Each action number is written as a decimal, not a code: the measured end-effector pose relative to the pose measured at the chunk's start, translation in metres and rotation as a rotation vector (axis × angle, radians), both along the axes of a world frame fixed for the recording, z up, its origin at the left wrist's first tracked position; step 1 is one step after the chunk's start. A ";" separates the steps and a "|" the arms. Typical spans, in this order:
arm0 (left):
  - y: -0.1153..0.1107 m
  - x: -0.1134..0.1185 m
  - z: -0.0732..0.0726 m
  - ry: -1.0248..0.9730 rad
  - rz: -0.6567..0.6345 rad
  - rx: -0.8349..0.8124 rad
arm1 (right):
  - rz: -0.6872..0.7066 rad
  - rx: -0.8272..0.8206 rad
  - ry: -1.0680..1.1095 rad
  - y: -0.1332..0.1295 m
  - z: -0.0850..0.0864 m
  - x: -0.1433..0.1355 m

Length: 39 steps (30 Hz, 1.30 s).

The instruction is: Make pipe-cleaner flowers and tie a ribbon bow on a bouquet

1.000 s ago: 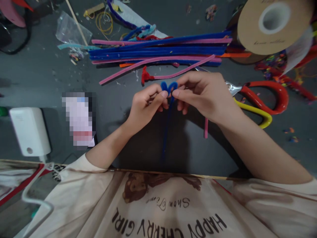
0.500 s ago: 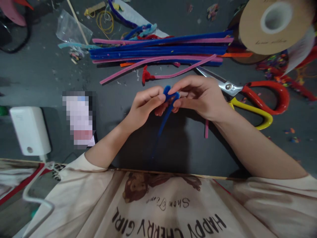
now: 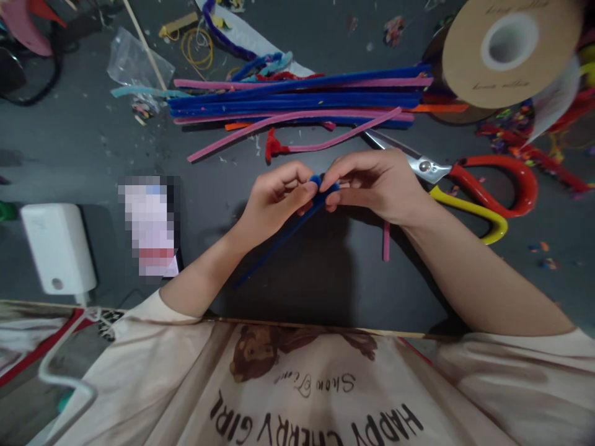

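Note:
A blue pipe cleaner (image 3: 284,234) is pinched between both hands, its upper end bent into small loops and its long tail slanting down to the left. My left hand (image 3: 280,198) grips the looped part with thumb and forefinger. Close beside it, my right hand (image 3: 372,186) pinches the other side of the bend; the fingers hide part of the loops. Just above the hands lies a pink pipe cleaner with a red twisted tip (image 3: 275,147). Scissors (image 3: 425,167) with one red and one yellow handle lie behind my right hand, blades partly under a pink pipe cleaner.
A bundle of blue and pink pipe cleaners (image 3: 297,100) stretches across the back. A ribbon spool (image 3: 555,46) stands at the back right. To the left are a blurred-out phone (image 3: 151,226) and a white power bank (image 3: 56,248) with a cable. A short pink piece (image 3: 386,241) lies below my right hand.
The blue pipe cleaner's tail has swung left, from pointing steeply down to a flatter slant. The loops sit closer together between my fingers. The view has shifted slightly.

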<state>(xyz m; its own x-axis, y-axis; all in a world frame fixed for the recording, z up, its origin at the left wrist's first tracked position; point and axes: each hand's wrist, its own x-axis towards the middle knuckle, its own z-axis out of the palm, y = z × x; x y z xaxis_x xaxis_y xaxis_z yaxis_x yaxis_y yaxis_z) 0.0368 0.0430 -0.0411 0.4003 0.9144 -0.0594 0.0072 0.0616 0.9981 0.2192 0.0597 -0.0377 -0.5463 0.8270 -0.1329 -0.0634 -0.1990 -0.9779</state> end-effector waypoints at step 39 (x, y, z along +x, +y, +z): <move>-0.001 0.002 0.000 0.225 -0.023 0.134 | -0.098 0.137 -0.165 -0.001 -0.004 -0.003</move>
